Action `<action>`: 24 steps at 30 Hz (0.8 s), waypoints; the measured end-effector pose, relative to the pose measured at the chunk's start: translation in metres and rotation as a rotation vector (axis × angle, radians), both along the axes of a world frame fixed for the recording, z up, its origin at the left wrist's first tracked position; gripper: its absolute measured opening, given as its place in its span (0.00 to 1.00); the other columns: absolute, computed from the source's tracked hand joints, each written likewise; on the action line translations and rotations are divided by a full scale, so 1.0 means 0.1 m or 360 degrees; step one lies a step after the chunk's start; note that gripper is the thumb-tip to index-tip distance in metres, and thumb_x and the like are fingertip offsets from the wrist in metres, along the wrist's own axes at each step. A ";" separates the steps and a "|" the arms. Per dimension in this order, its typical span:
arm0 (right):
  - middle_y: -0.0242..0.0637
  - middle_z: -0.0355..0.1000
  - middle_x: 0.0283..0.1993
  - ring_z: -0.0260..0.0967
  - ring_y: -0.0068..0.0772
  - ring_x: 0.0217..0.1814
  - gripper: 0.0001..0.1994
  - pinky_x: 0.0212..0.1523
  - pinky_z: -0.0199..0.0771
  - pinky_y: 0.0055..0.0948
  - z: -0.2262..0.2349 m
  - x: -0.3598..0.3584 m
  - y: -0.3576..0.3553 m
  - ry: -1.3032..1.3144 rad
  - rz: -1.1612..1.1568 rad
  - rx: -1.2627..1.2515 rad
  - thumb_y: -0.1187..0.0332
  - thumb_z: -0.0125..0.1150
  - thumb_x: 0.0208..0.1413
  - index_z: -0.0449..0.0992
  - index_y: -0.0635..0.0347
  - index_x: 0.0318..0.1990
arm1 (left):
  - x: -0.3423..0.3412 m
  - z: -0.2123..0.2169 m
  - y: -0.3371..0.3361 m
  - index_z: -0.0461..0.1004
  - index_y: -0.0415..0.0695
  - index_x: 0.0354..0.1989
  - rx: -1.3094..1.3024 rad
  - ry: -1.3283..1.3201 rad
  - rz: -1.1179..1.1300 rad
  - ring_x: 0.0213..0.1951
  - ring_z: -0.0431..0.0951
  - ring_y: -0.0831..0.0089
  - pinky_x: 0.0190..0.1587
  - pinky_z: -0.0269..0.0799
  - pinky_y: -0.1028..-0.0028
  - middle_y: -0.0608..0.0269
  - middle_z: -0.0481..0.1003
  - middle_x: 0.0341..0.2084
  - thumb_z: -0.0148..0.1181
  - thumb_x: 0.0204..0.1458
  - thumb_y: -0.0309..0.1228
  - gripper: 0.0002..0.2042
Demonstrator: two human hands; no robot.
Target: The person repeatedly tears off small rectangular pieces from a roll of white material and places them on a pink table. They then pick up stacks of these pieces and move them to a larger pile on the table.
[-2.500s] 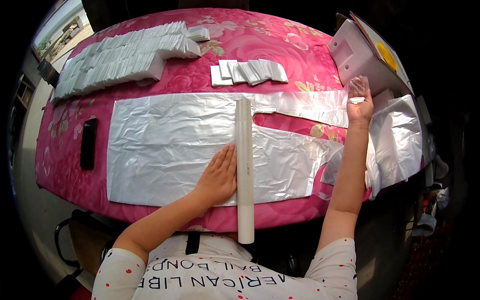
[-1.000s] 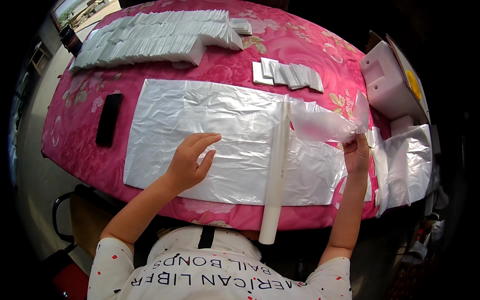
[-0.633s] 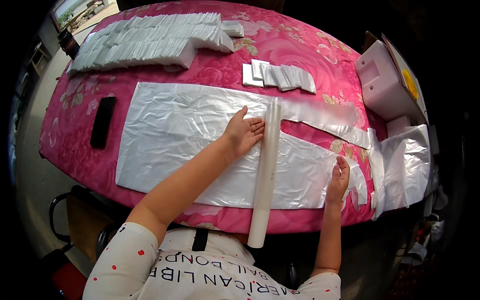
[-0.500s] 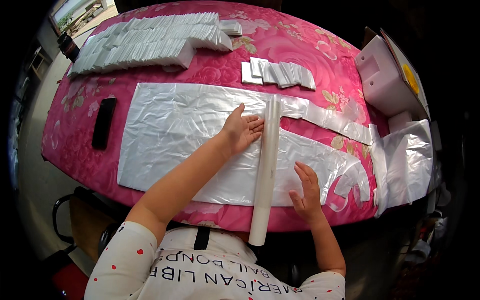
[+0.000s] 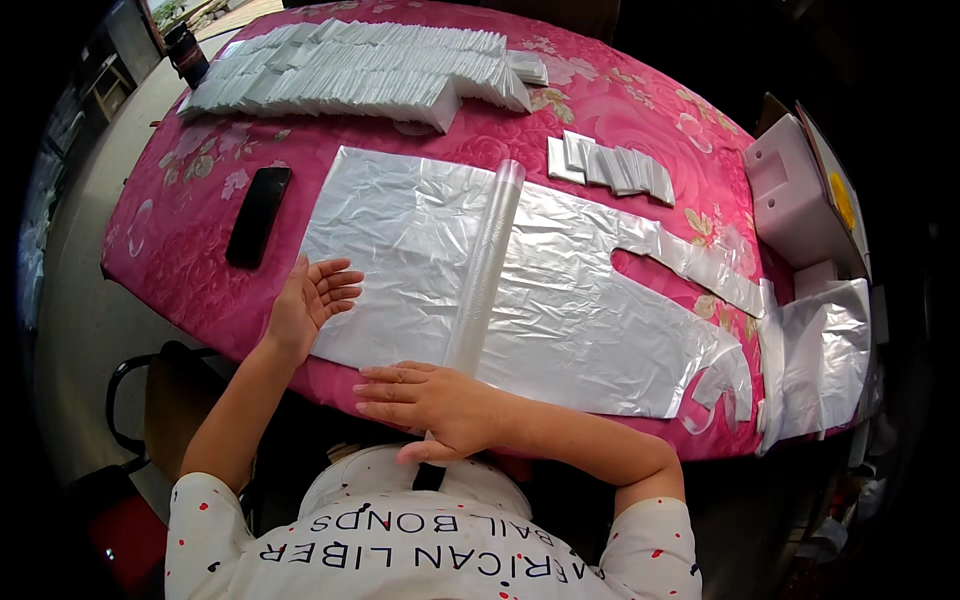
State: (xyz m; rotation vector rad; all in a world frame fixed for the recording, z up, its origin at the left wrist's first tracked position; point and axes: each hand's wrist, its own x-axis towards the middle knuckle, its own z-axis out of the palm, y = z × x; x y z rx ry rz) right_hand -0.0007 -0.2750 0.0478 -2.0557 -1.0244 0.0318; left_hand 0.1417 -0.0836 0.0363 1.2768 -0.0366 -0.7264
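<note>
A large clear-white plastic bag with cut-out handles [image 5: 590, 300] lies flat and wrinkled on the pink flowered tablecloth. Across it, left of its middle, rests a long translucent tube [image 5: 490, 245], its near end partly hidden by my right hand. My right hand [image 5: 430, 402] reaches over that near end with fingers stretched out, palm down; whether it touches the tube I cannot tell. My left hand [image 5: 315, 300] is open with fingers apart, holding nothing, over the bag's left edge and apart from the tube.
Rows of folded white packets [image 5: 350, 75] fill the far left, beside a dark jar [image 5: 186, 55]. A black phone [image 5: 258, 217] lies left of the bag. Several folded packets [image 5: 615, 168] sit beyond it. A white foam box [image 5: 800, 185] and draped plastic bags [image 5: 820, 350] are at the right.
The tube has moved left across the bag. My right hand has swung left to its near end, while my left hand has come away from it, leftward and nearer. The view has shifted slightly.
</note>
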 end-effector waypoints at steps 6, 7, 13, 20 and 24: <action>0.43 0.61 0.59 0.54 0.46 0.64 0.22 0.61 0.53 0.42 -0.02 0.63 -0.23 -0.0212 -0.0675 -0.0300 0.56 0.52 0.54 0.67 0.60 0.53 | -0.40 -0.11 0.90 0.63 0.36 0.52 0.0142 -0.0088 0.0051 0.42 0.72 0.72 0.47 0.66 0.74 0.54 0.72 0.43 0.30 0.60 0.51 0.29; 0.42 0.60 0.60 0.50 0.45 0.66 0.23 0.63 0.49 0.42 -0.12 0.74 -0.27 -0.0234 -0.0721 -0.0429 0.55 0.50 0.55 0.67 0.59 0.54 | -0.49 -0.12 0.96 0.63 0.37 0.51 0.0196 -0.0144 0.0038 0.41 0.72 0.72 0.46 0.66 0.74 0.55 0.71 0.42 0.29 0.60 0.50 0.27; 0.40 0.56 0.63 0.43 0.43 0.69 0.24 0.67 0.36 0.43 -0.34 1.37 0.32 -0.0337 -0.0606 -0.0635 0.55 0.49 0.54 0.65 0.58 0.56 | -0.88 -0.16 1.01 0.60 0.35 0.54 0.0551 -0.0592 0.0098 0.41 0.69 0.74 0.44 0.66 0.75 0.57 0.67 0.44 0.42 0.58 0.36 0.20; 0.57 0.43 0.66 0.34 0.52 0.70 0.30 0.67 0.32 0.46 -0.48 1.72 1.14 -0.0169 -0.1600 -0.0229 0.69 0.49 0.46 0.55 0.68 0.60 | -0.92 -0.09 0.78 0.52 0.34 0.59 0.1710 -0.1295 -0.0118 0.41 0.70 0.59 0.44 0.67 0.69 0.48 0.65 0.41 0.65 0.40 0.33 0.38; 0.61 0.39 0.65 0.33 0.51 0.70 0.39 0.67 0.35 0.41 -0.46 1.65 1.05 0.0305 -0.1802 0.0637 0.74 0.51 0.41 0.41 0.72 0.63 | -0.84 -0.02 0.84 0.52 0.34 0.59 0.0767 -0.0434 -0.0198 0.39 0.74 0.66 0.43 0.70 0.72 0.52 0.70 0.41 0.64 0.41 0.31 0.37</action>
